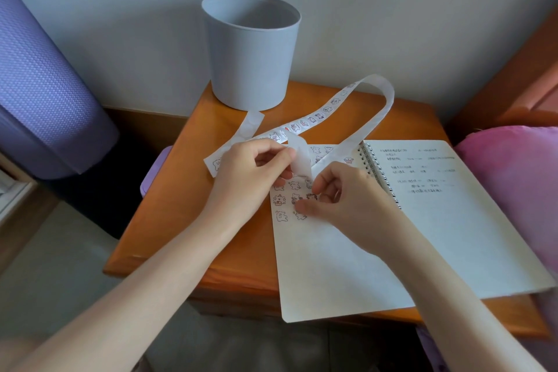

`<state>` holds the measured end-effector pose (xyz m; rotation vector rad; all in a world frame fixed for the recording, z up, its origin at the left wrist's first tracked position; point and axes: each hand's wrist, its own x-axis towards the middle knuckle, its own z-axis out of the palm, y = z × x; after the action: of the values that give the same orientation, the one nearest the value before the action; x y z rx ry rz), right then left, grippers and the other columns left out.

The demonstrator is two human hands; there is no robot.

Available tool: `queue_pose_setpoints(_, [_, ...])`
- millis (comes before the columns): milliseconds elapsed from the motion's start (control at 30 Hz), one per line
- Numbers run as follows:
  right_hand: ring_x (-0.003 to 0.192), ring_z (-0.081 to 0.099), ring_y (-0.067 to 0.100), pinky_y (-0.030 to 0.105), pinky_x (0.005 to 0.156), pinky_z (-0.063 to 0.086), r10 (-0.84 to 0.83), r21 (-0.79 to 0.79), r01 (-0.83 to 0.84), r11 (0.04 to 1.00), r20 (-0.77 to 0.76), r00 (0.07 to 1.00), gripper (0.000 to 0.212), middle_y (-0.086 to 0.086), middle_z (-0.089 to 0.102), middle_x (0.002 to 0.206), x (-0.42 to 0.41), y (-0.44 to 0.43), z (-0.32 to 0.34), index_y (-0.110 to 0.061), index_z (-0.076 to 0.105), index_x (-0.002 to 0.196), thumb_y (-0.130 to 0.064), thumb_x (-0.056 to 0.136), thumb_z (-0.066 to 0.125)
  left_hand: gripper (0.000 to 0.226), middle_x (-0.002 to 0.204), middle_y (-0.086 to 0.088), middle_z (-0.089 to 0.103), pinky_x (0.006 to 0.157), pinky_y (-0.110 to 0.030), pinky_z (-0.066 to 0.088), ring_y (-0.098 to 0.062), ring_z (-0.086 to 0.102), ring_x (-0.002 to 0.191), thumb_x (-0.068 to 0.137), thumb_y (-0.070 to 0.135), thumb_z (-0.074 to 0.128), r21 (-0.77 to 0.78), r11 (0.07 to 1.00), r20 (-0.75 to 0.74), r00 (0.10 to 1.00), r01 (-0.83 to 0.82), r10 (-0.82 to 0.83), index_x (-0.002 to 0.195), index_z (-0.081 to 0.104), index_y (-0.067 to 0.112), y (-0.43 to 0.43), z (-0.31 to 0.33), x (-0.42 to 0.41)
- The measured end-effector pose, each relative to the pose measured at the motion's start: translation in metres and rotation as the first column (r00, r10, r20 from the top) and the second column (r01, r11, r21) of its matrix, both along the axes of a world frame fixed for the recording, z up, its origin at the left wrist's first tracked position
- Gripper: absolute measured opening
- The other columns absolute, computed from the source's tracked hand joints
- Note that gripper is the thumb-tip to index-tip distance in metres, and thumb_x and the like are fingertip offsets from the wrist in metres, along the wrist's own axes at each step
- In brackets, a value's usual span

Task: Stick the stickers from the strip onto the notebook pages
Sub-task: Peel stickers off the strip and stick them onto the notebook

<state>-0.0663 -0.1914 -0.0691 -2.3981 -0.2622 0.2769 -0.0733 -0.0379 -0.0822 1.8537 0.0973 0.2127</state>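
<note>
White strip (302, 157) pinched in left grip (250, 172), above notebook (332, 266)

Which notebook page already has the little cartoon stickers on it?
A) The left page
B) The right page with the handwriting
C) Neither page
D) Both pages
A: the stickers sit in rows on the left page, while the right page shows only handwriting.
</note>
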Motion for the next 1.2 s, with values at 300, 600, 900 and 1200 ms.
queue_pose_setpoints(300, [0.061,0.054,0.004,0.015,0.053,0.043,-0.068,0.154,0.052,0.987,0.100,0.993,0.015,-0.011,0.062,0.080,0.009,-0.010,0.006,-0.025,0.058,0.085,-0.036,0.081,0.068,0.013,0.076,0.004,0.069,0.054,-0.010,0.049,-0.002,0.066,0.066,0.092,0.020,0.059,-0.056,0.998,0.021,1.000,0.017,-0.016,0.090,0.070,0.015,-0.001,0.002,-0.001])
queue_pose_setpoints(600, [0.076,0.058,0.002,0.011,0.061,0.045,-0.064,0.257,-0.043,0.965,0.392,0.918,0.012,-0.019,0.063,0.077,0.007,-0.002,0.011,-0.022,0.064,0.087,-0.018,0.079,0.072,0.016,0.079,0.010,0.070,0.053,-0.013,0.051,-0.005,0.068,0.073,0.093,0.021,0.057,-0.076,0.997,0.102,0.994,0.033,-0.025,0.094,0.070,0.013,-0.001,0.005,-0.001])
queue_pose_setpoints(900, [0.069,0.060,0.005,0.016,0.058,0.048,-0.113,0.435,-0.036,0.900,0.311,0.944,0.010,-0.012,0.067,0.076,0.008,-0.003,0.014,-0.021,0.067,0.084,-0.014,0.079,0.072,0.015,0.079,0.008,0.071,0.061,-0.011,0.050,-0.003,0.067,0.076,0.093,0.029,0.054,-0.076,0.994,0.103,0.992,0.083,-0.075,0.093,0.068,0.024,-0.003,0.007,-0.003])
queue_pose_setpoints(1200, [0.067,0.059,0.000,0.014,0.057,0.047,-0.130,0.440,-0.025,0.898,0.318,0.939,0.011,-0.015,0.066,0.074,0.009,-0.003,0.013,-0.025,0.066,0.083,-0.016,0.080,0.071,0.014,0.083,0.005,0.069,0.058,-0.010,0.049,-0.001,0.067,0.076,0.089,0.023,0.061,-0.048,0.988,0.107,0.984,0.146,-0.140,0.096,0.070,0.014,-0.003,0.006,-0.001])
